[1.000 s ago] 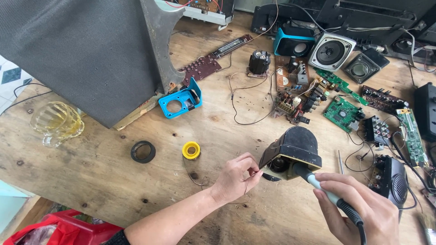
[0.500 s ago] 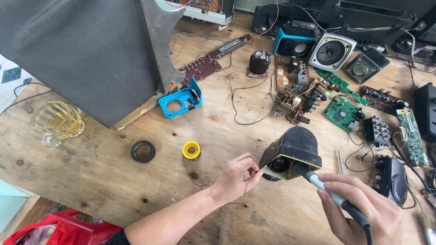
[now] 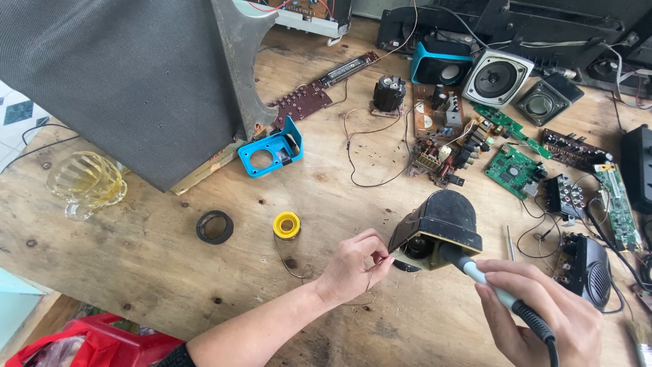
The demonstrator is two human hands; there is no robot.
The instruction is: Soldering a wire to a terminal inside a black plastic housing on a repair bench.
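R hand (image 3: 536, 316) w/ soldering iron (image 3: 475, 272) sits slightly lower-right of the black housing (image 3: 438, 221) vs 1 s ago; L hand (image 3: 353, 266) barely shifts.

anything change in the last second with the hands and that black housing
Almost nothing. The right hand slid a touch lower right along the soldering iron, tip kept inside the black housing. The left hand still pinches the solder wire at the opening. Yellow solder spool, black ring and glass mug stayed put.

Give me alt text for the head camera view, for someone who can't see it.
The right hand holds a soldering iron into a black housing while the left hand feeds thin wire. Circuit boards, speakers and a yellow spool lie on the wooden bench.
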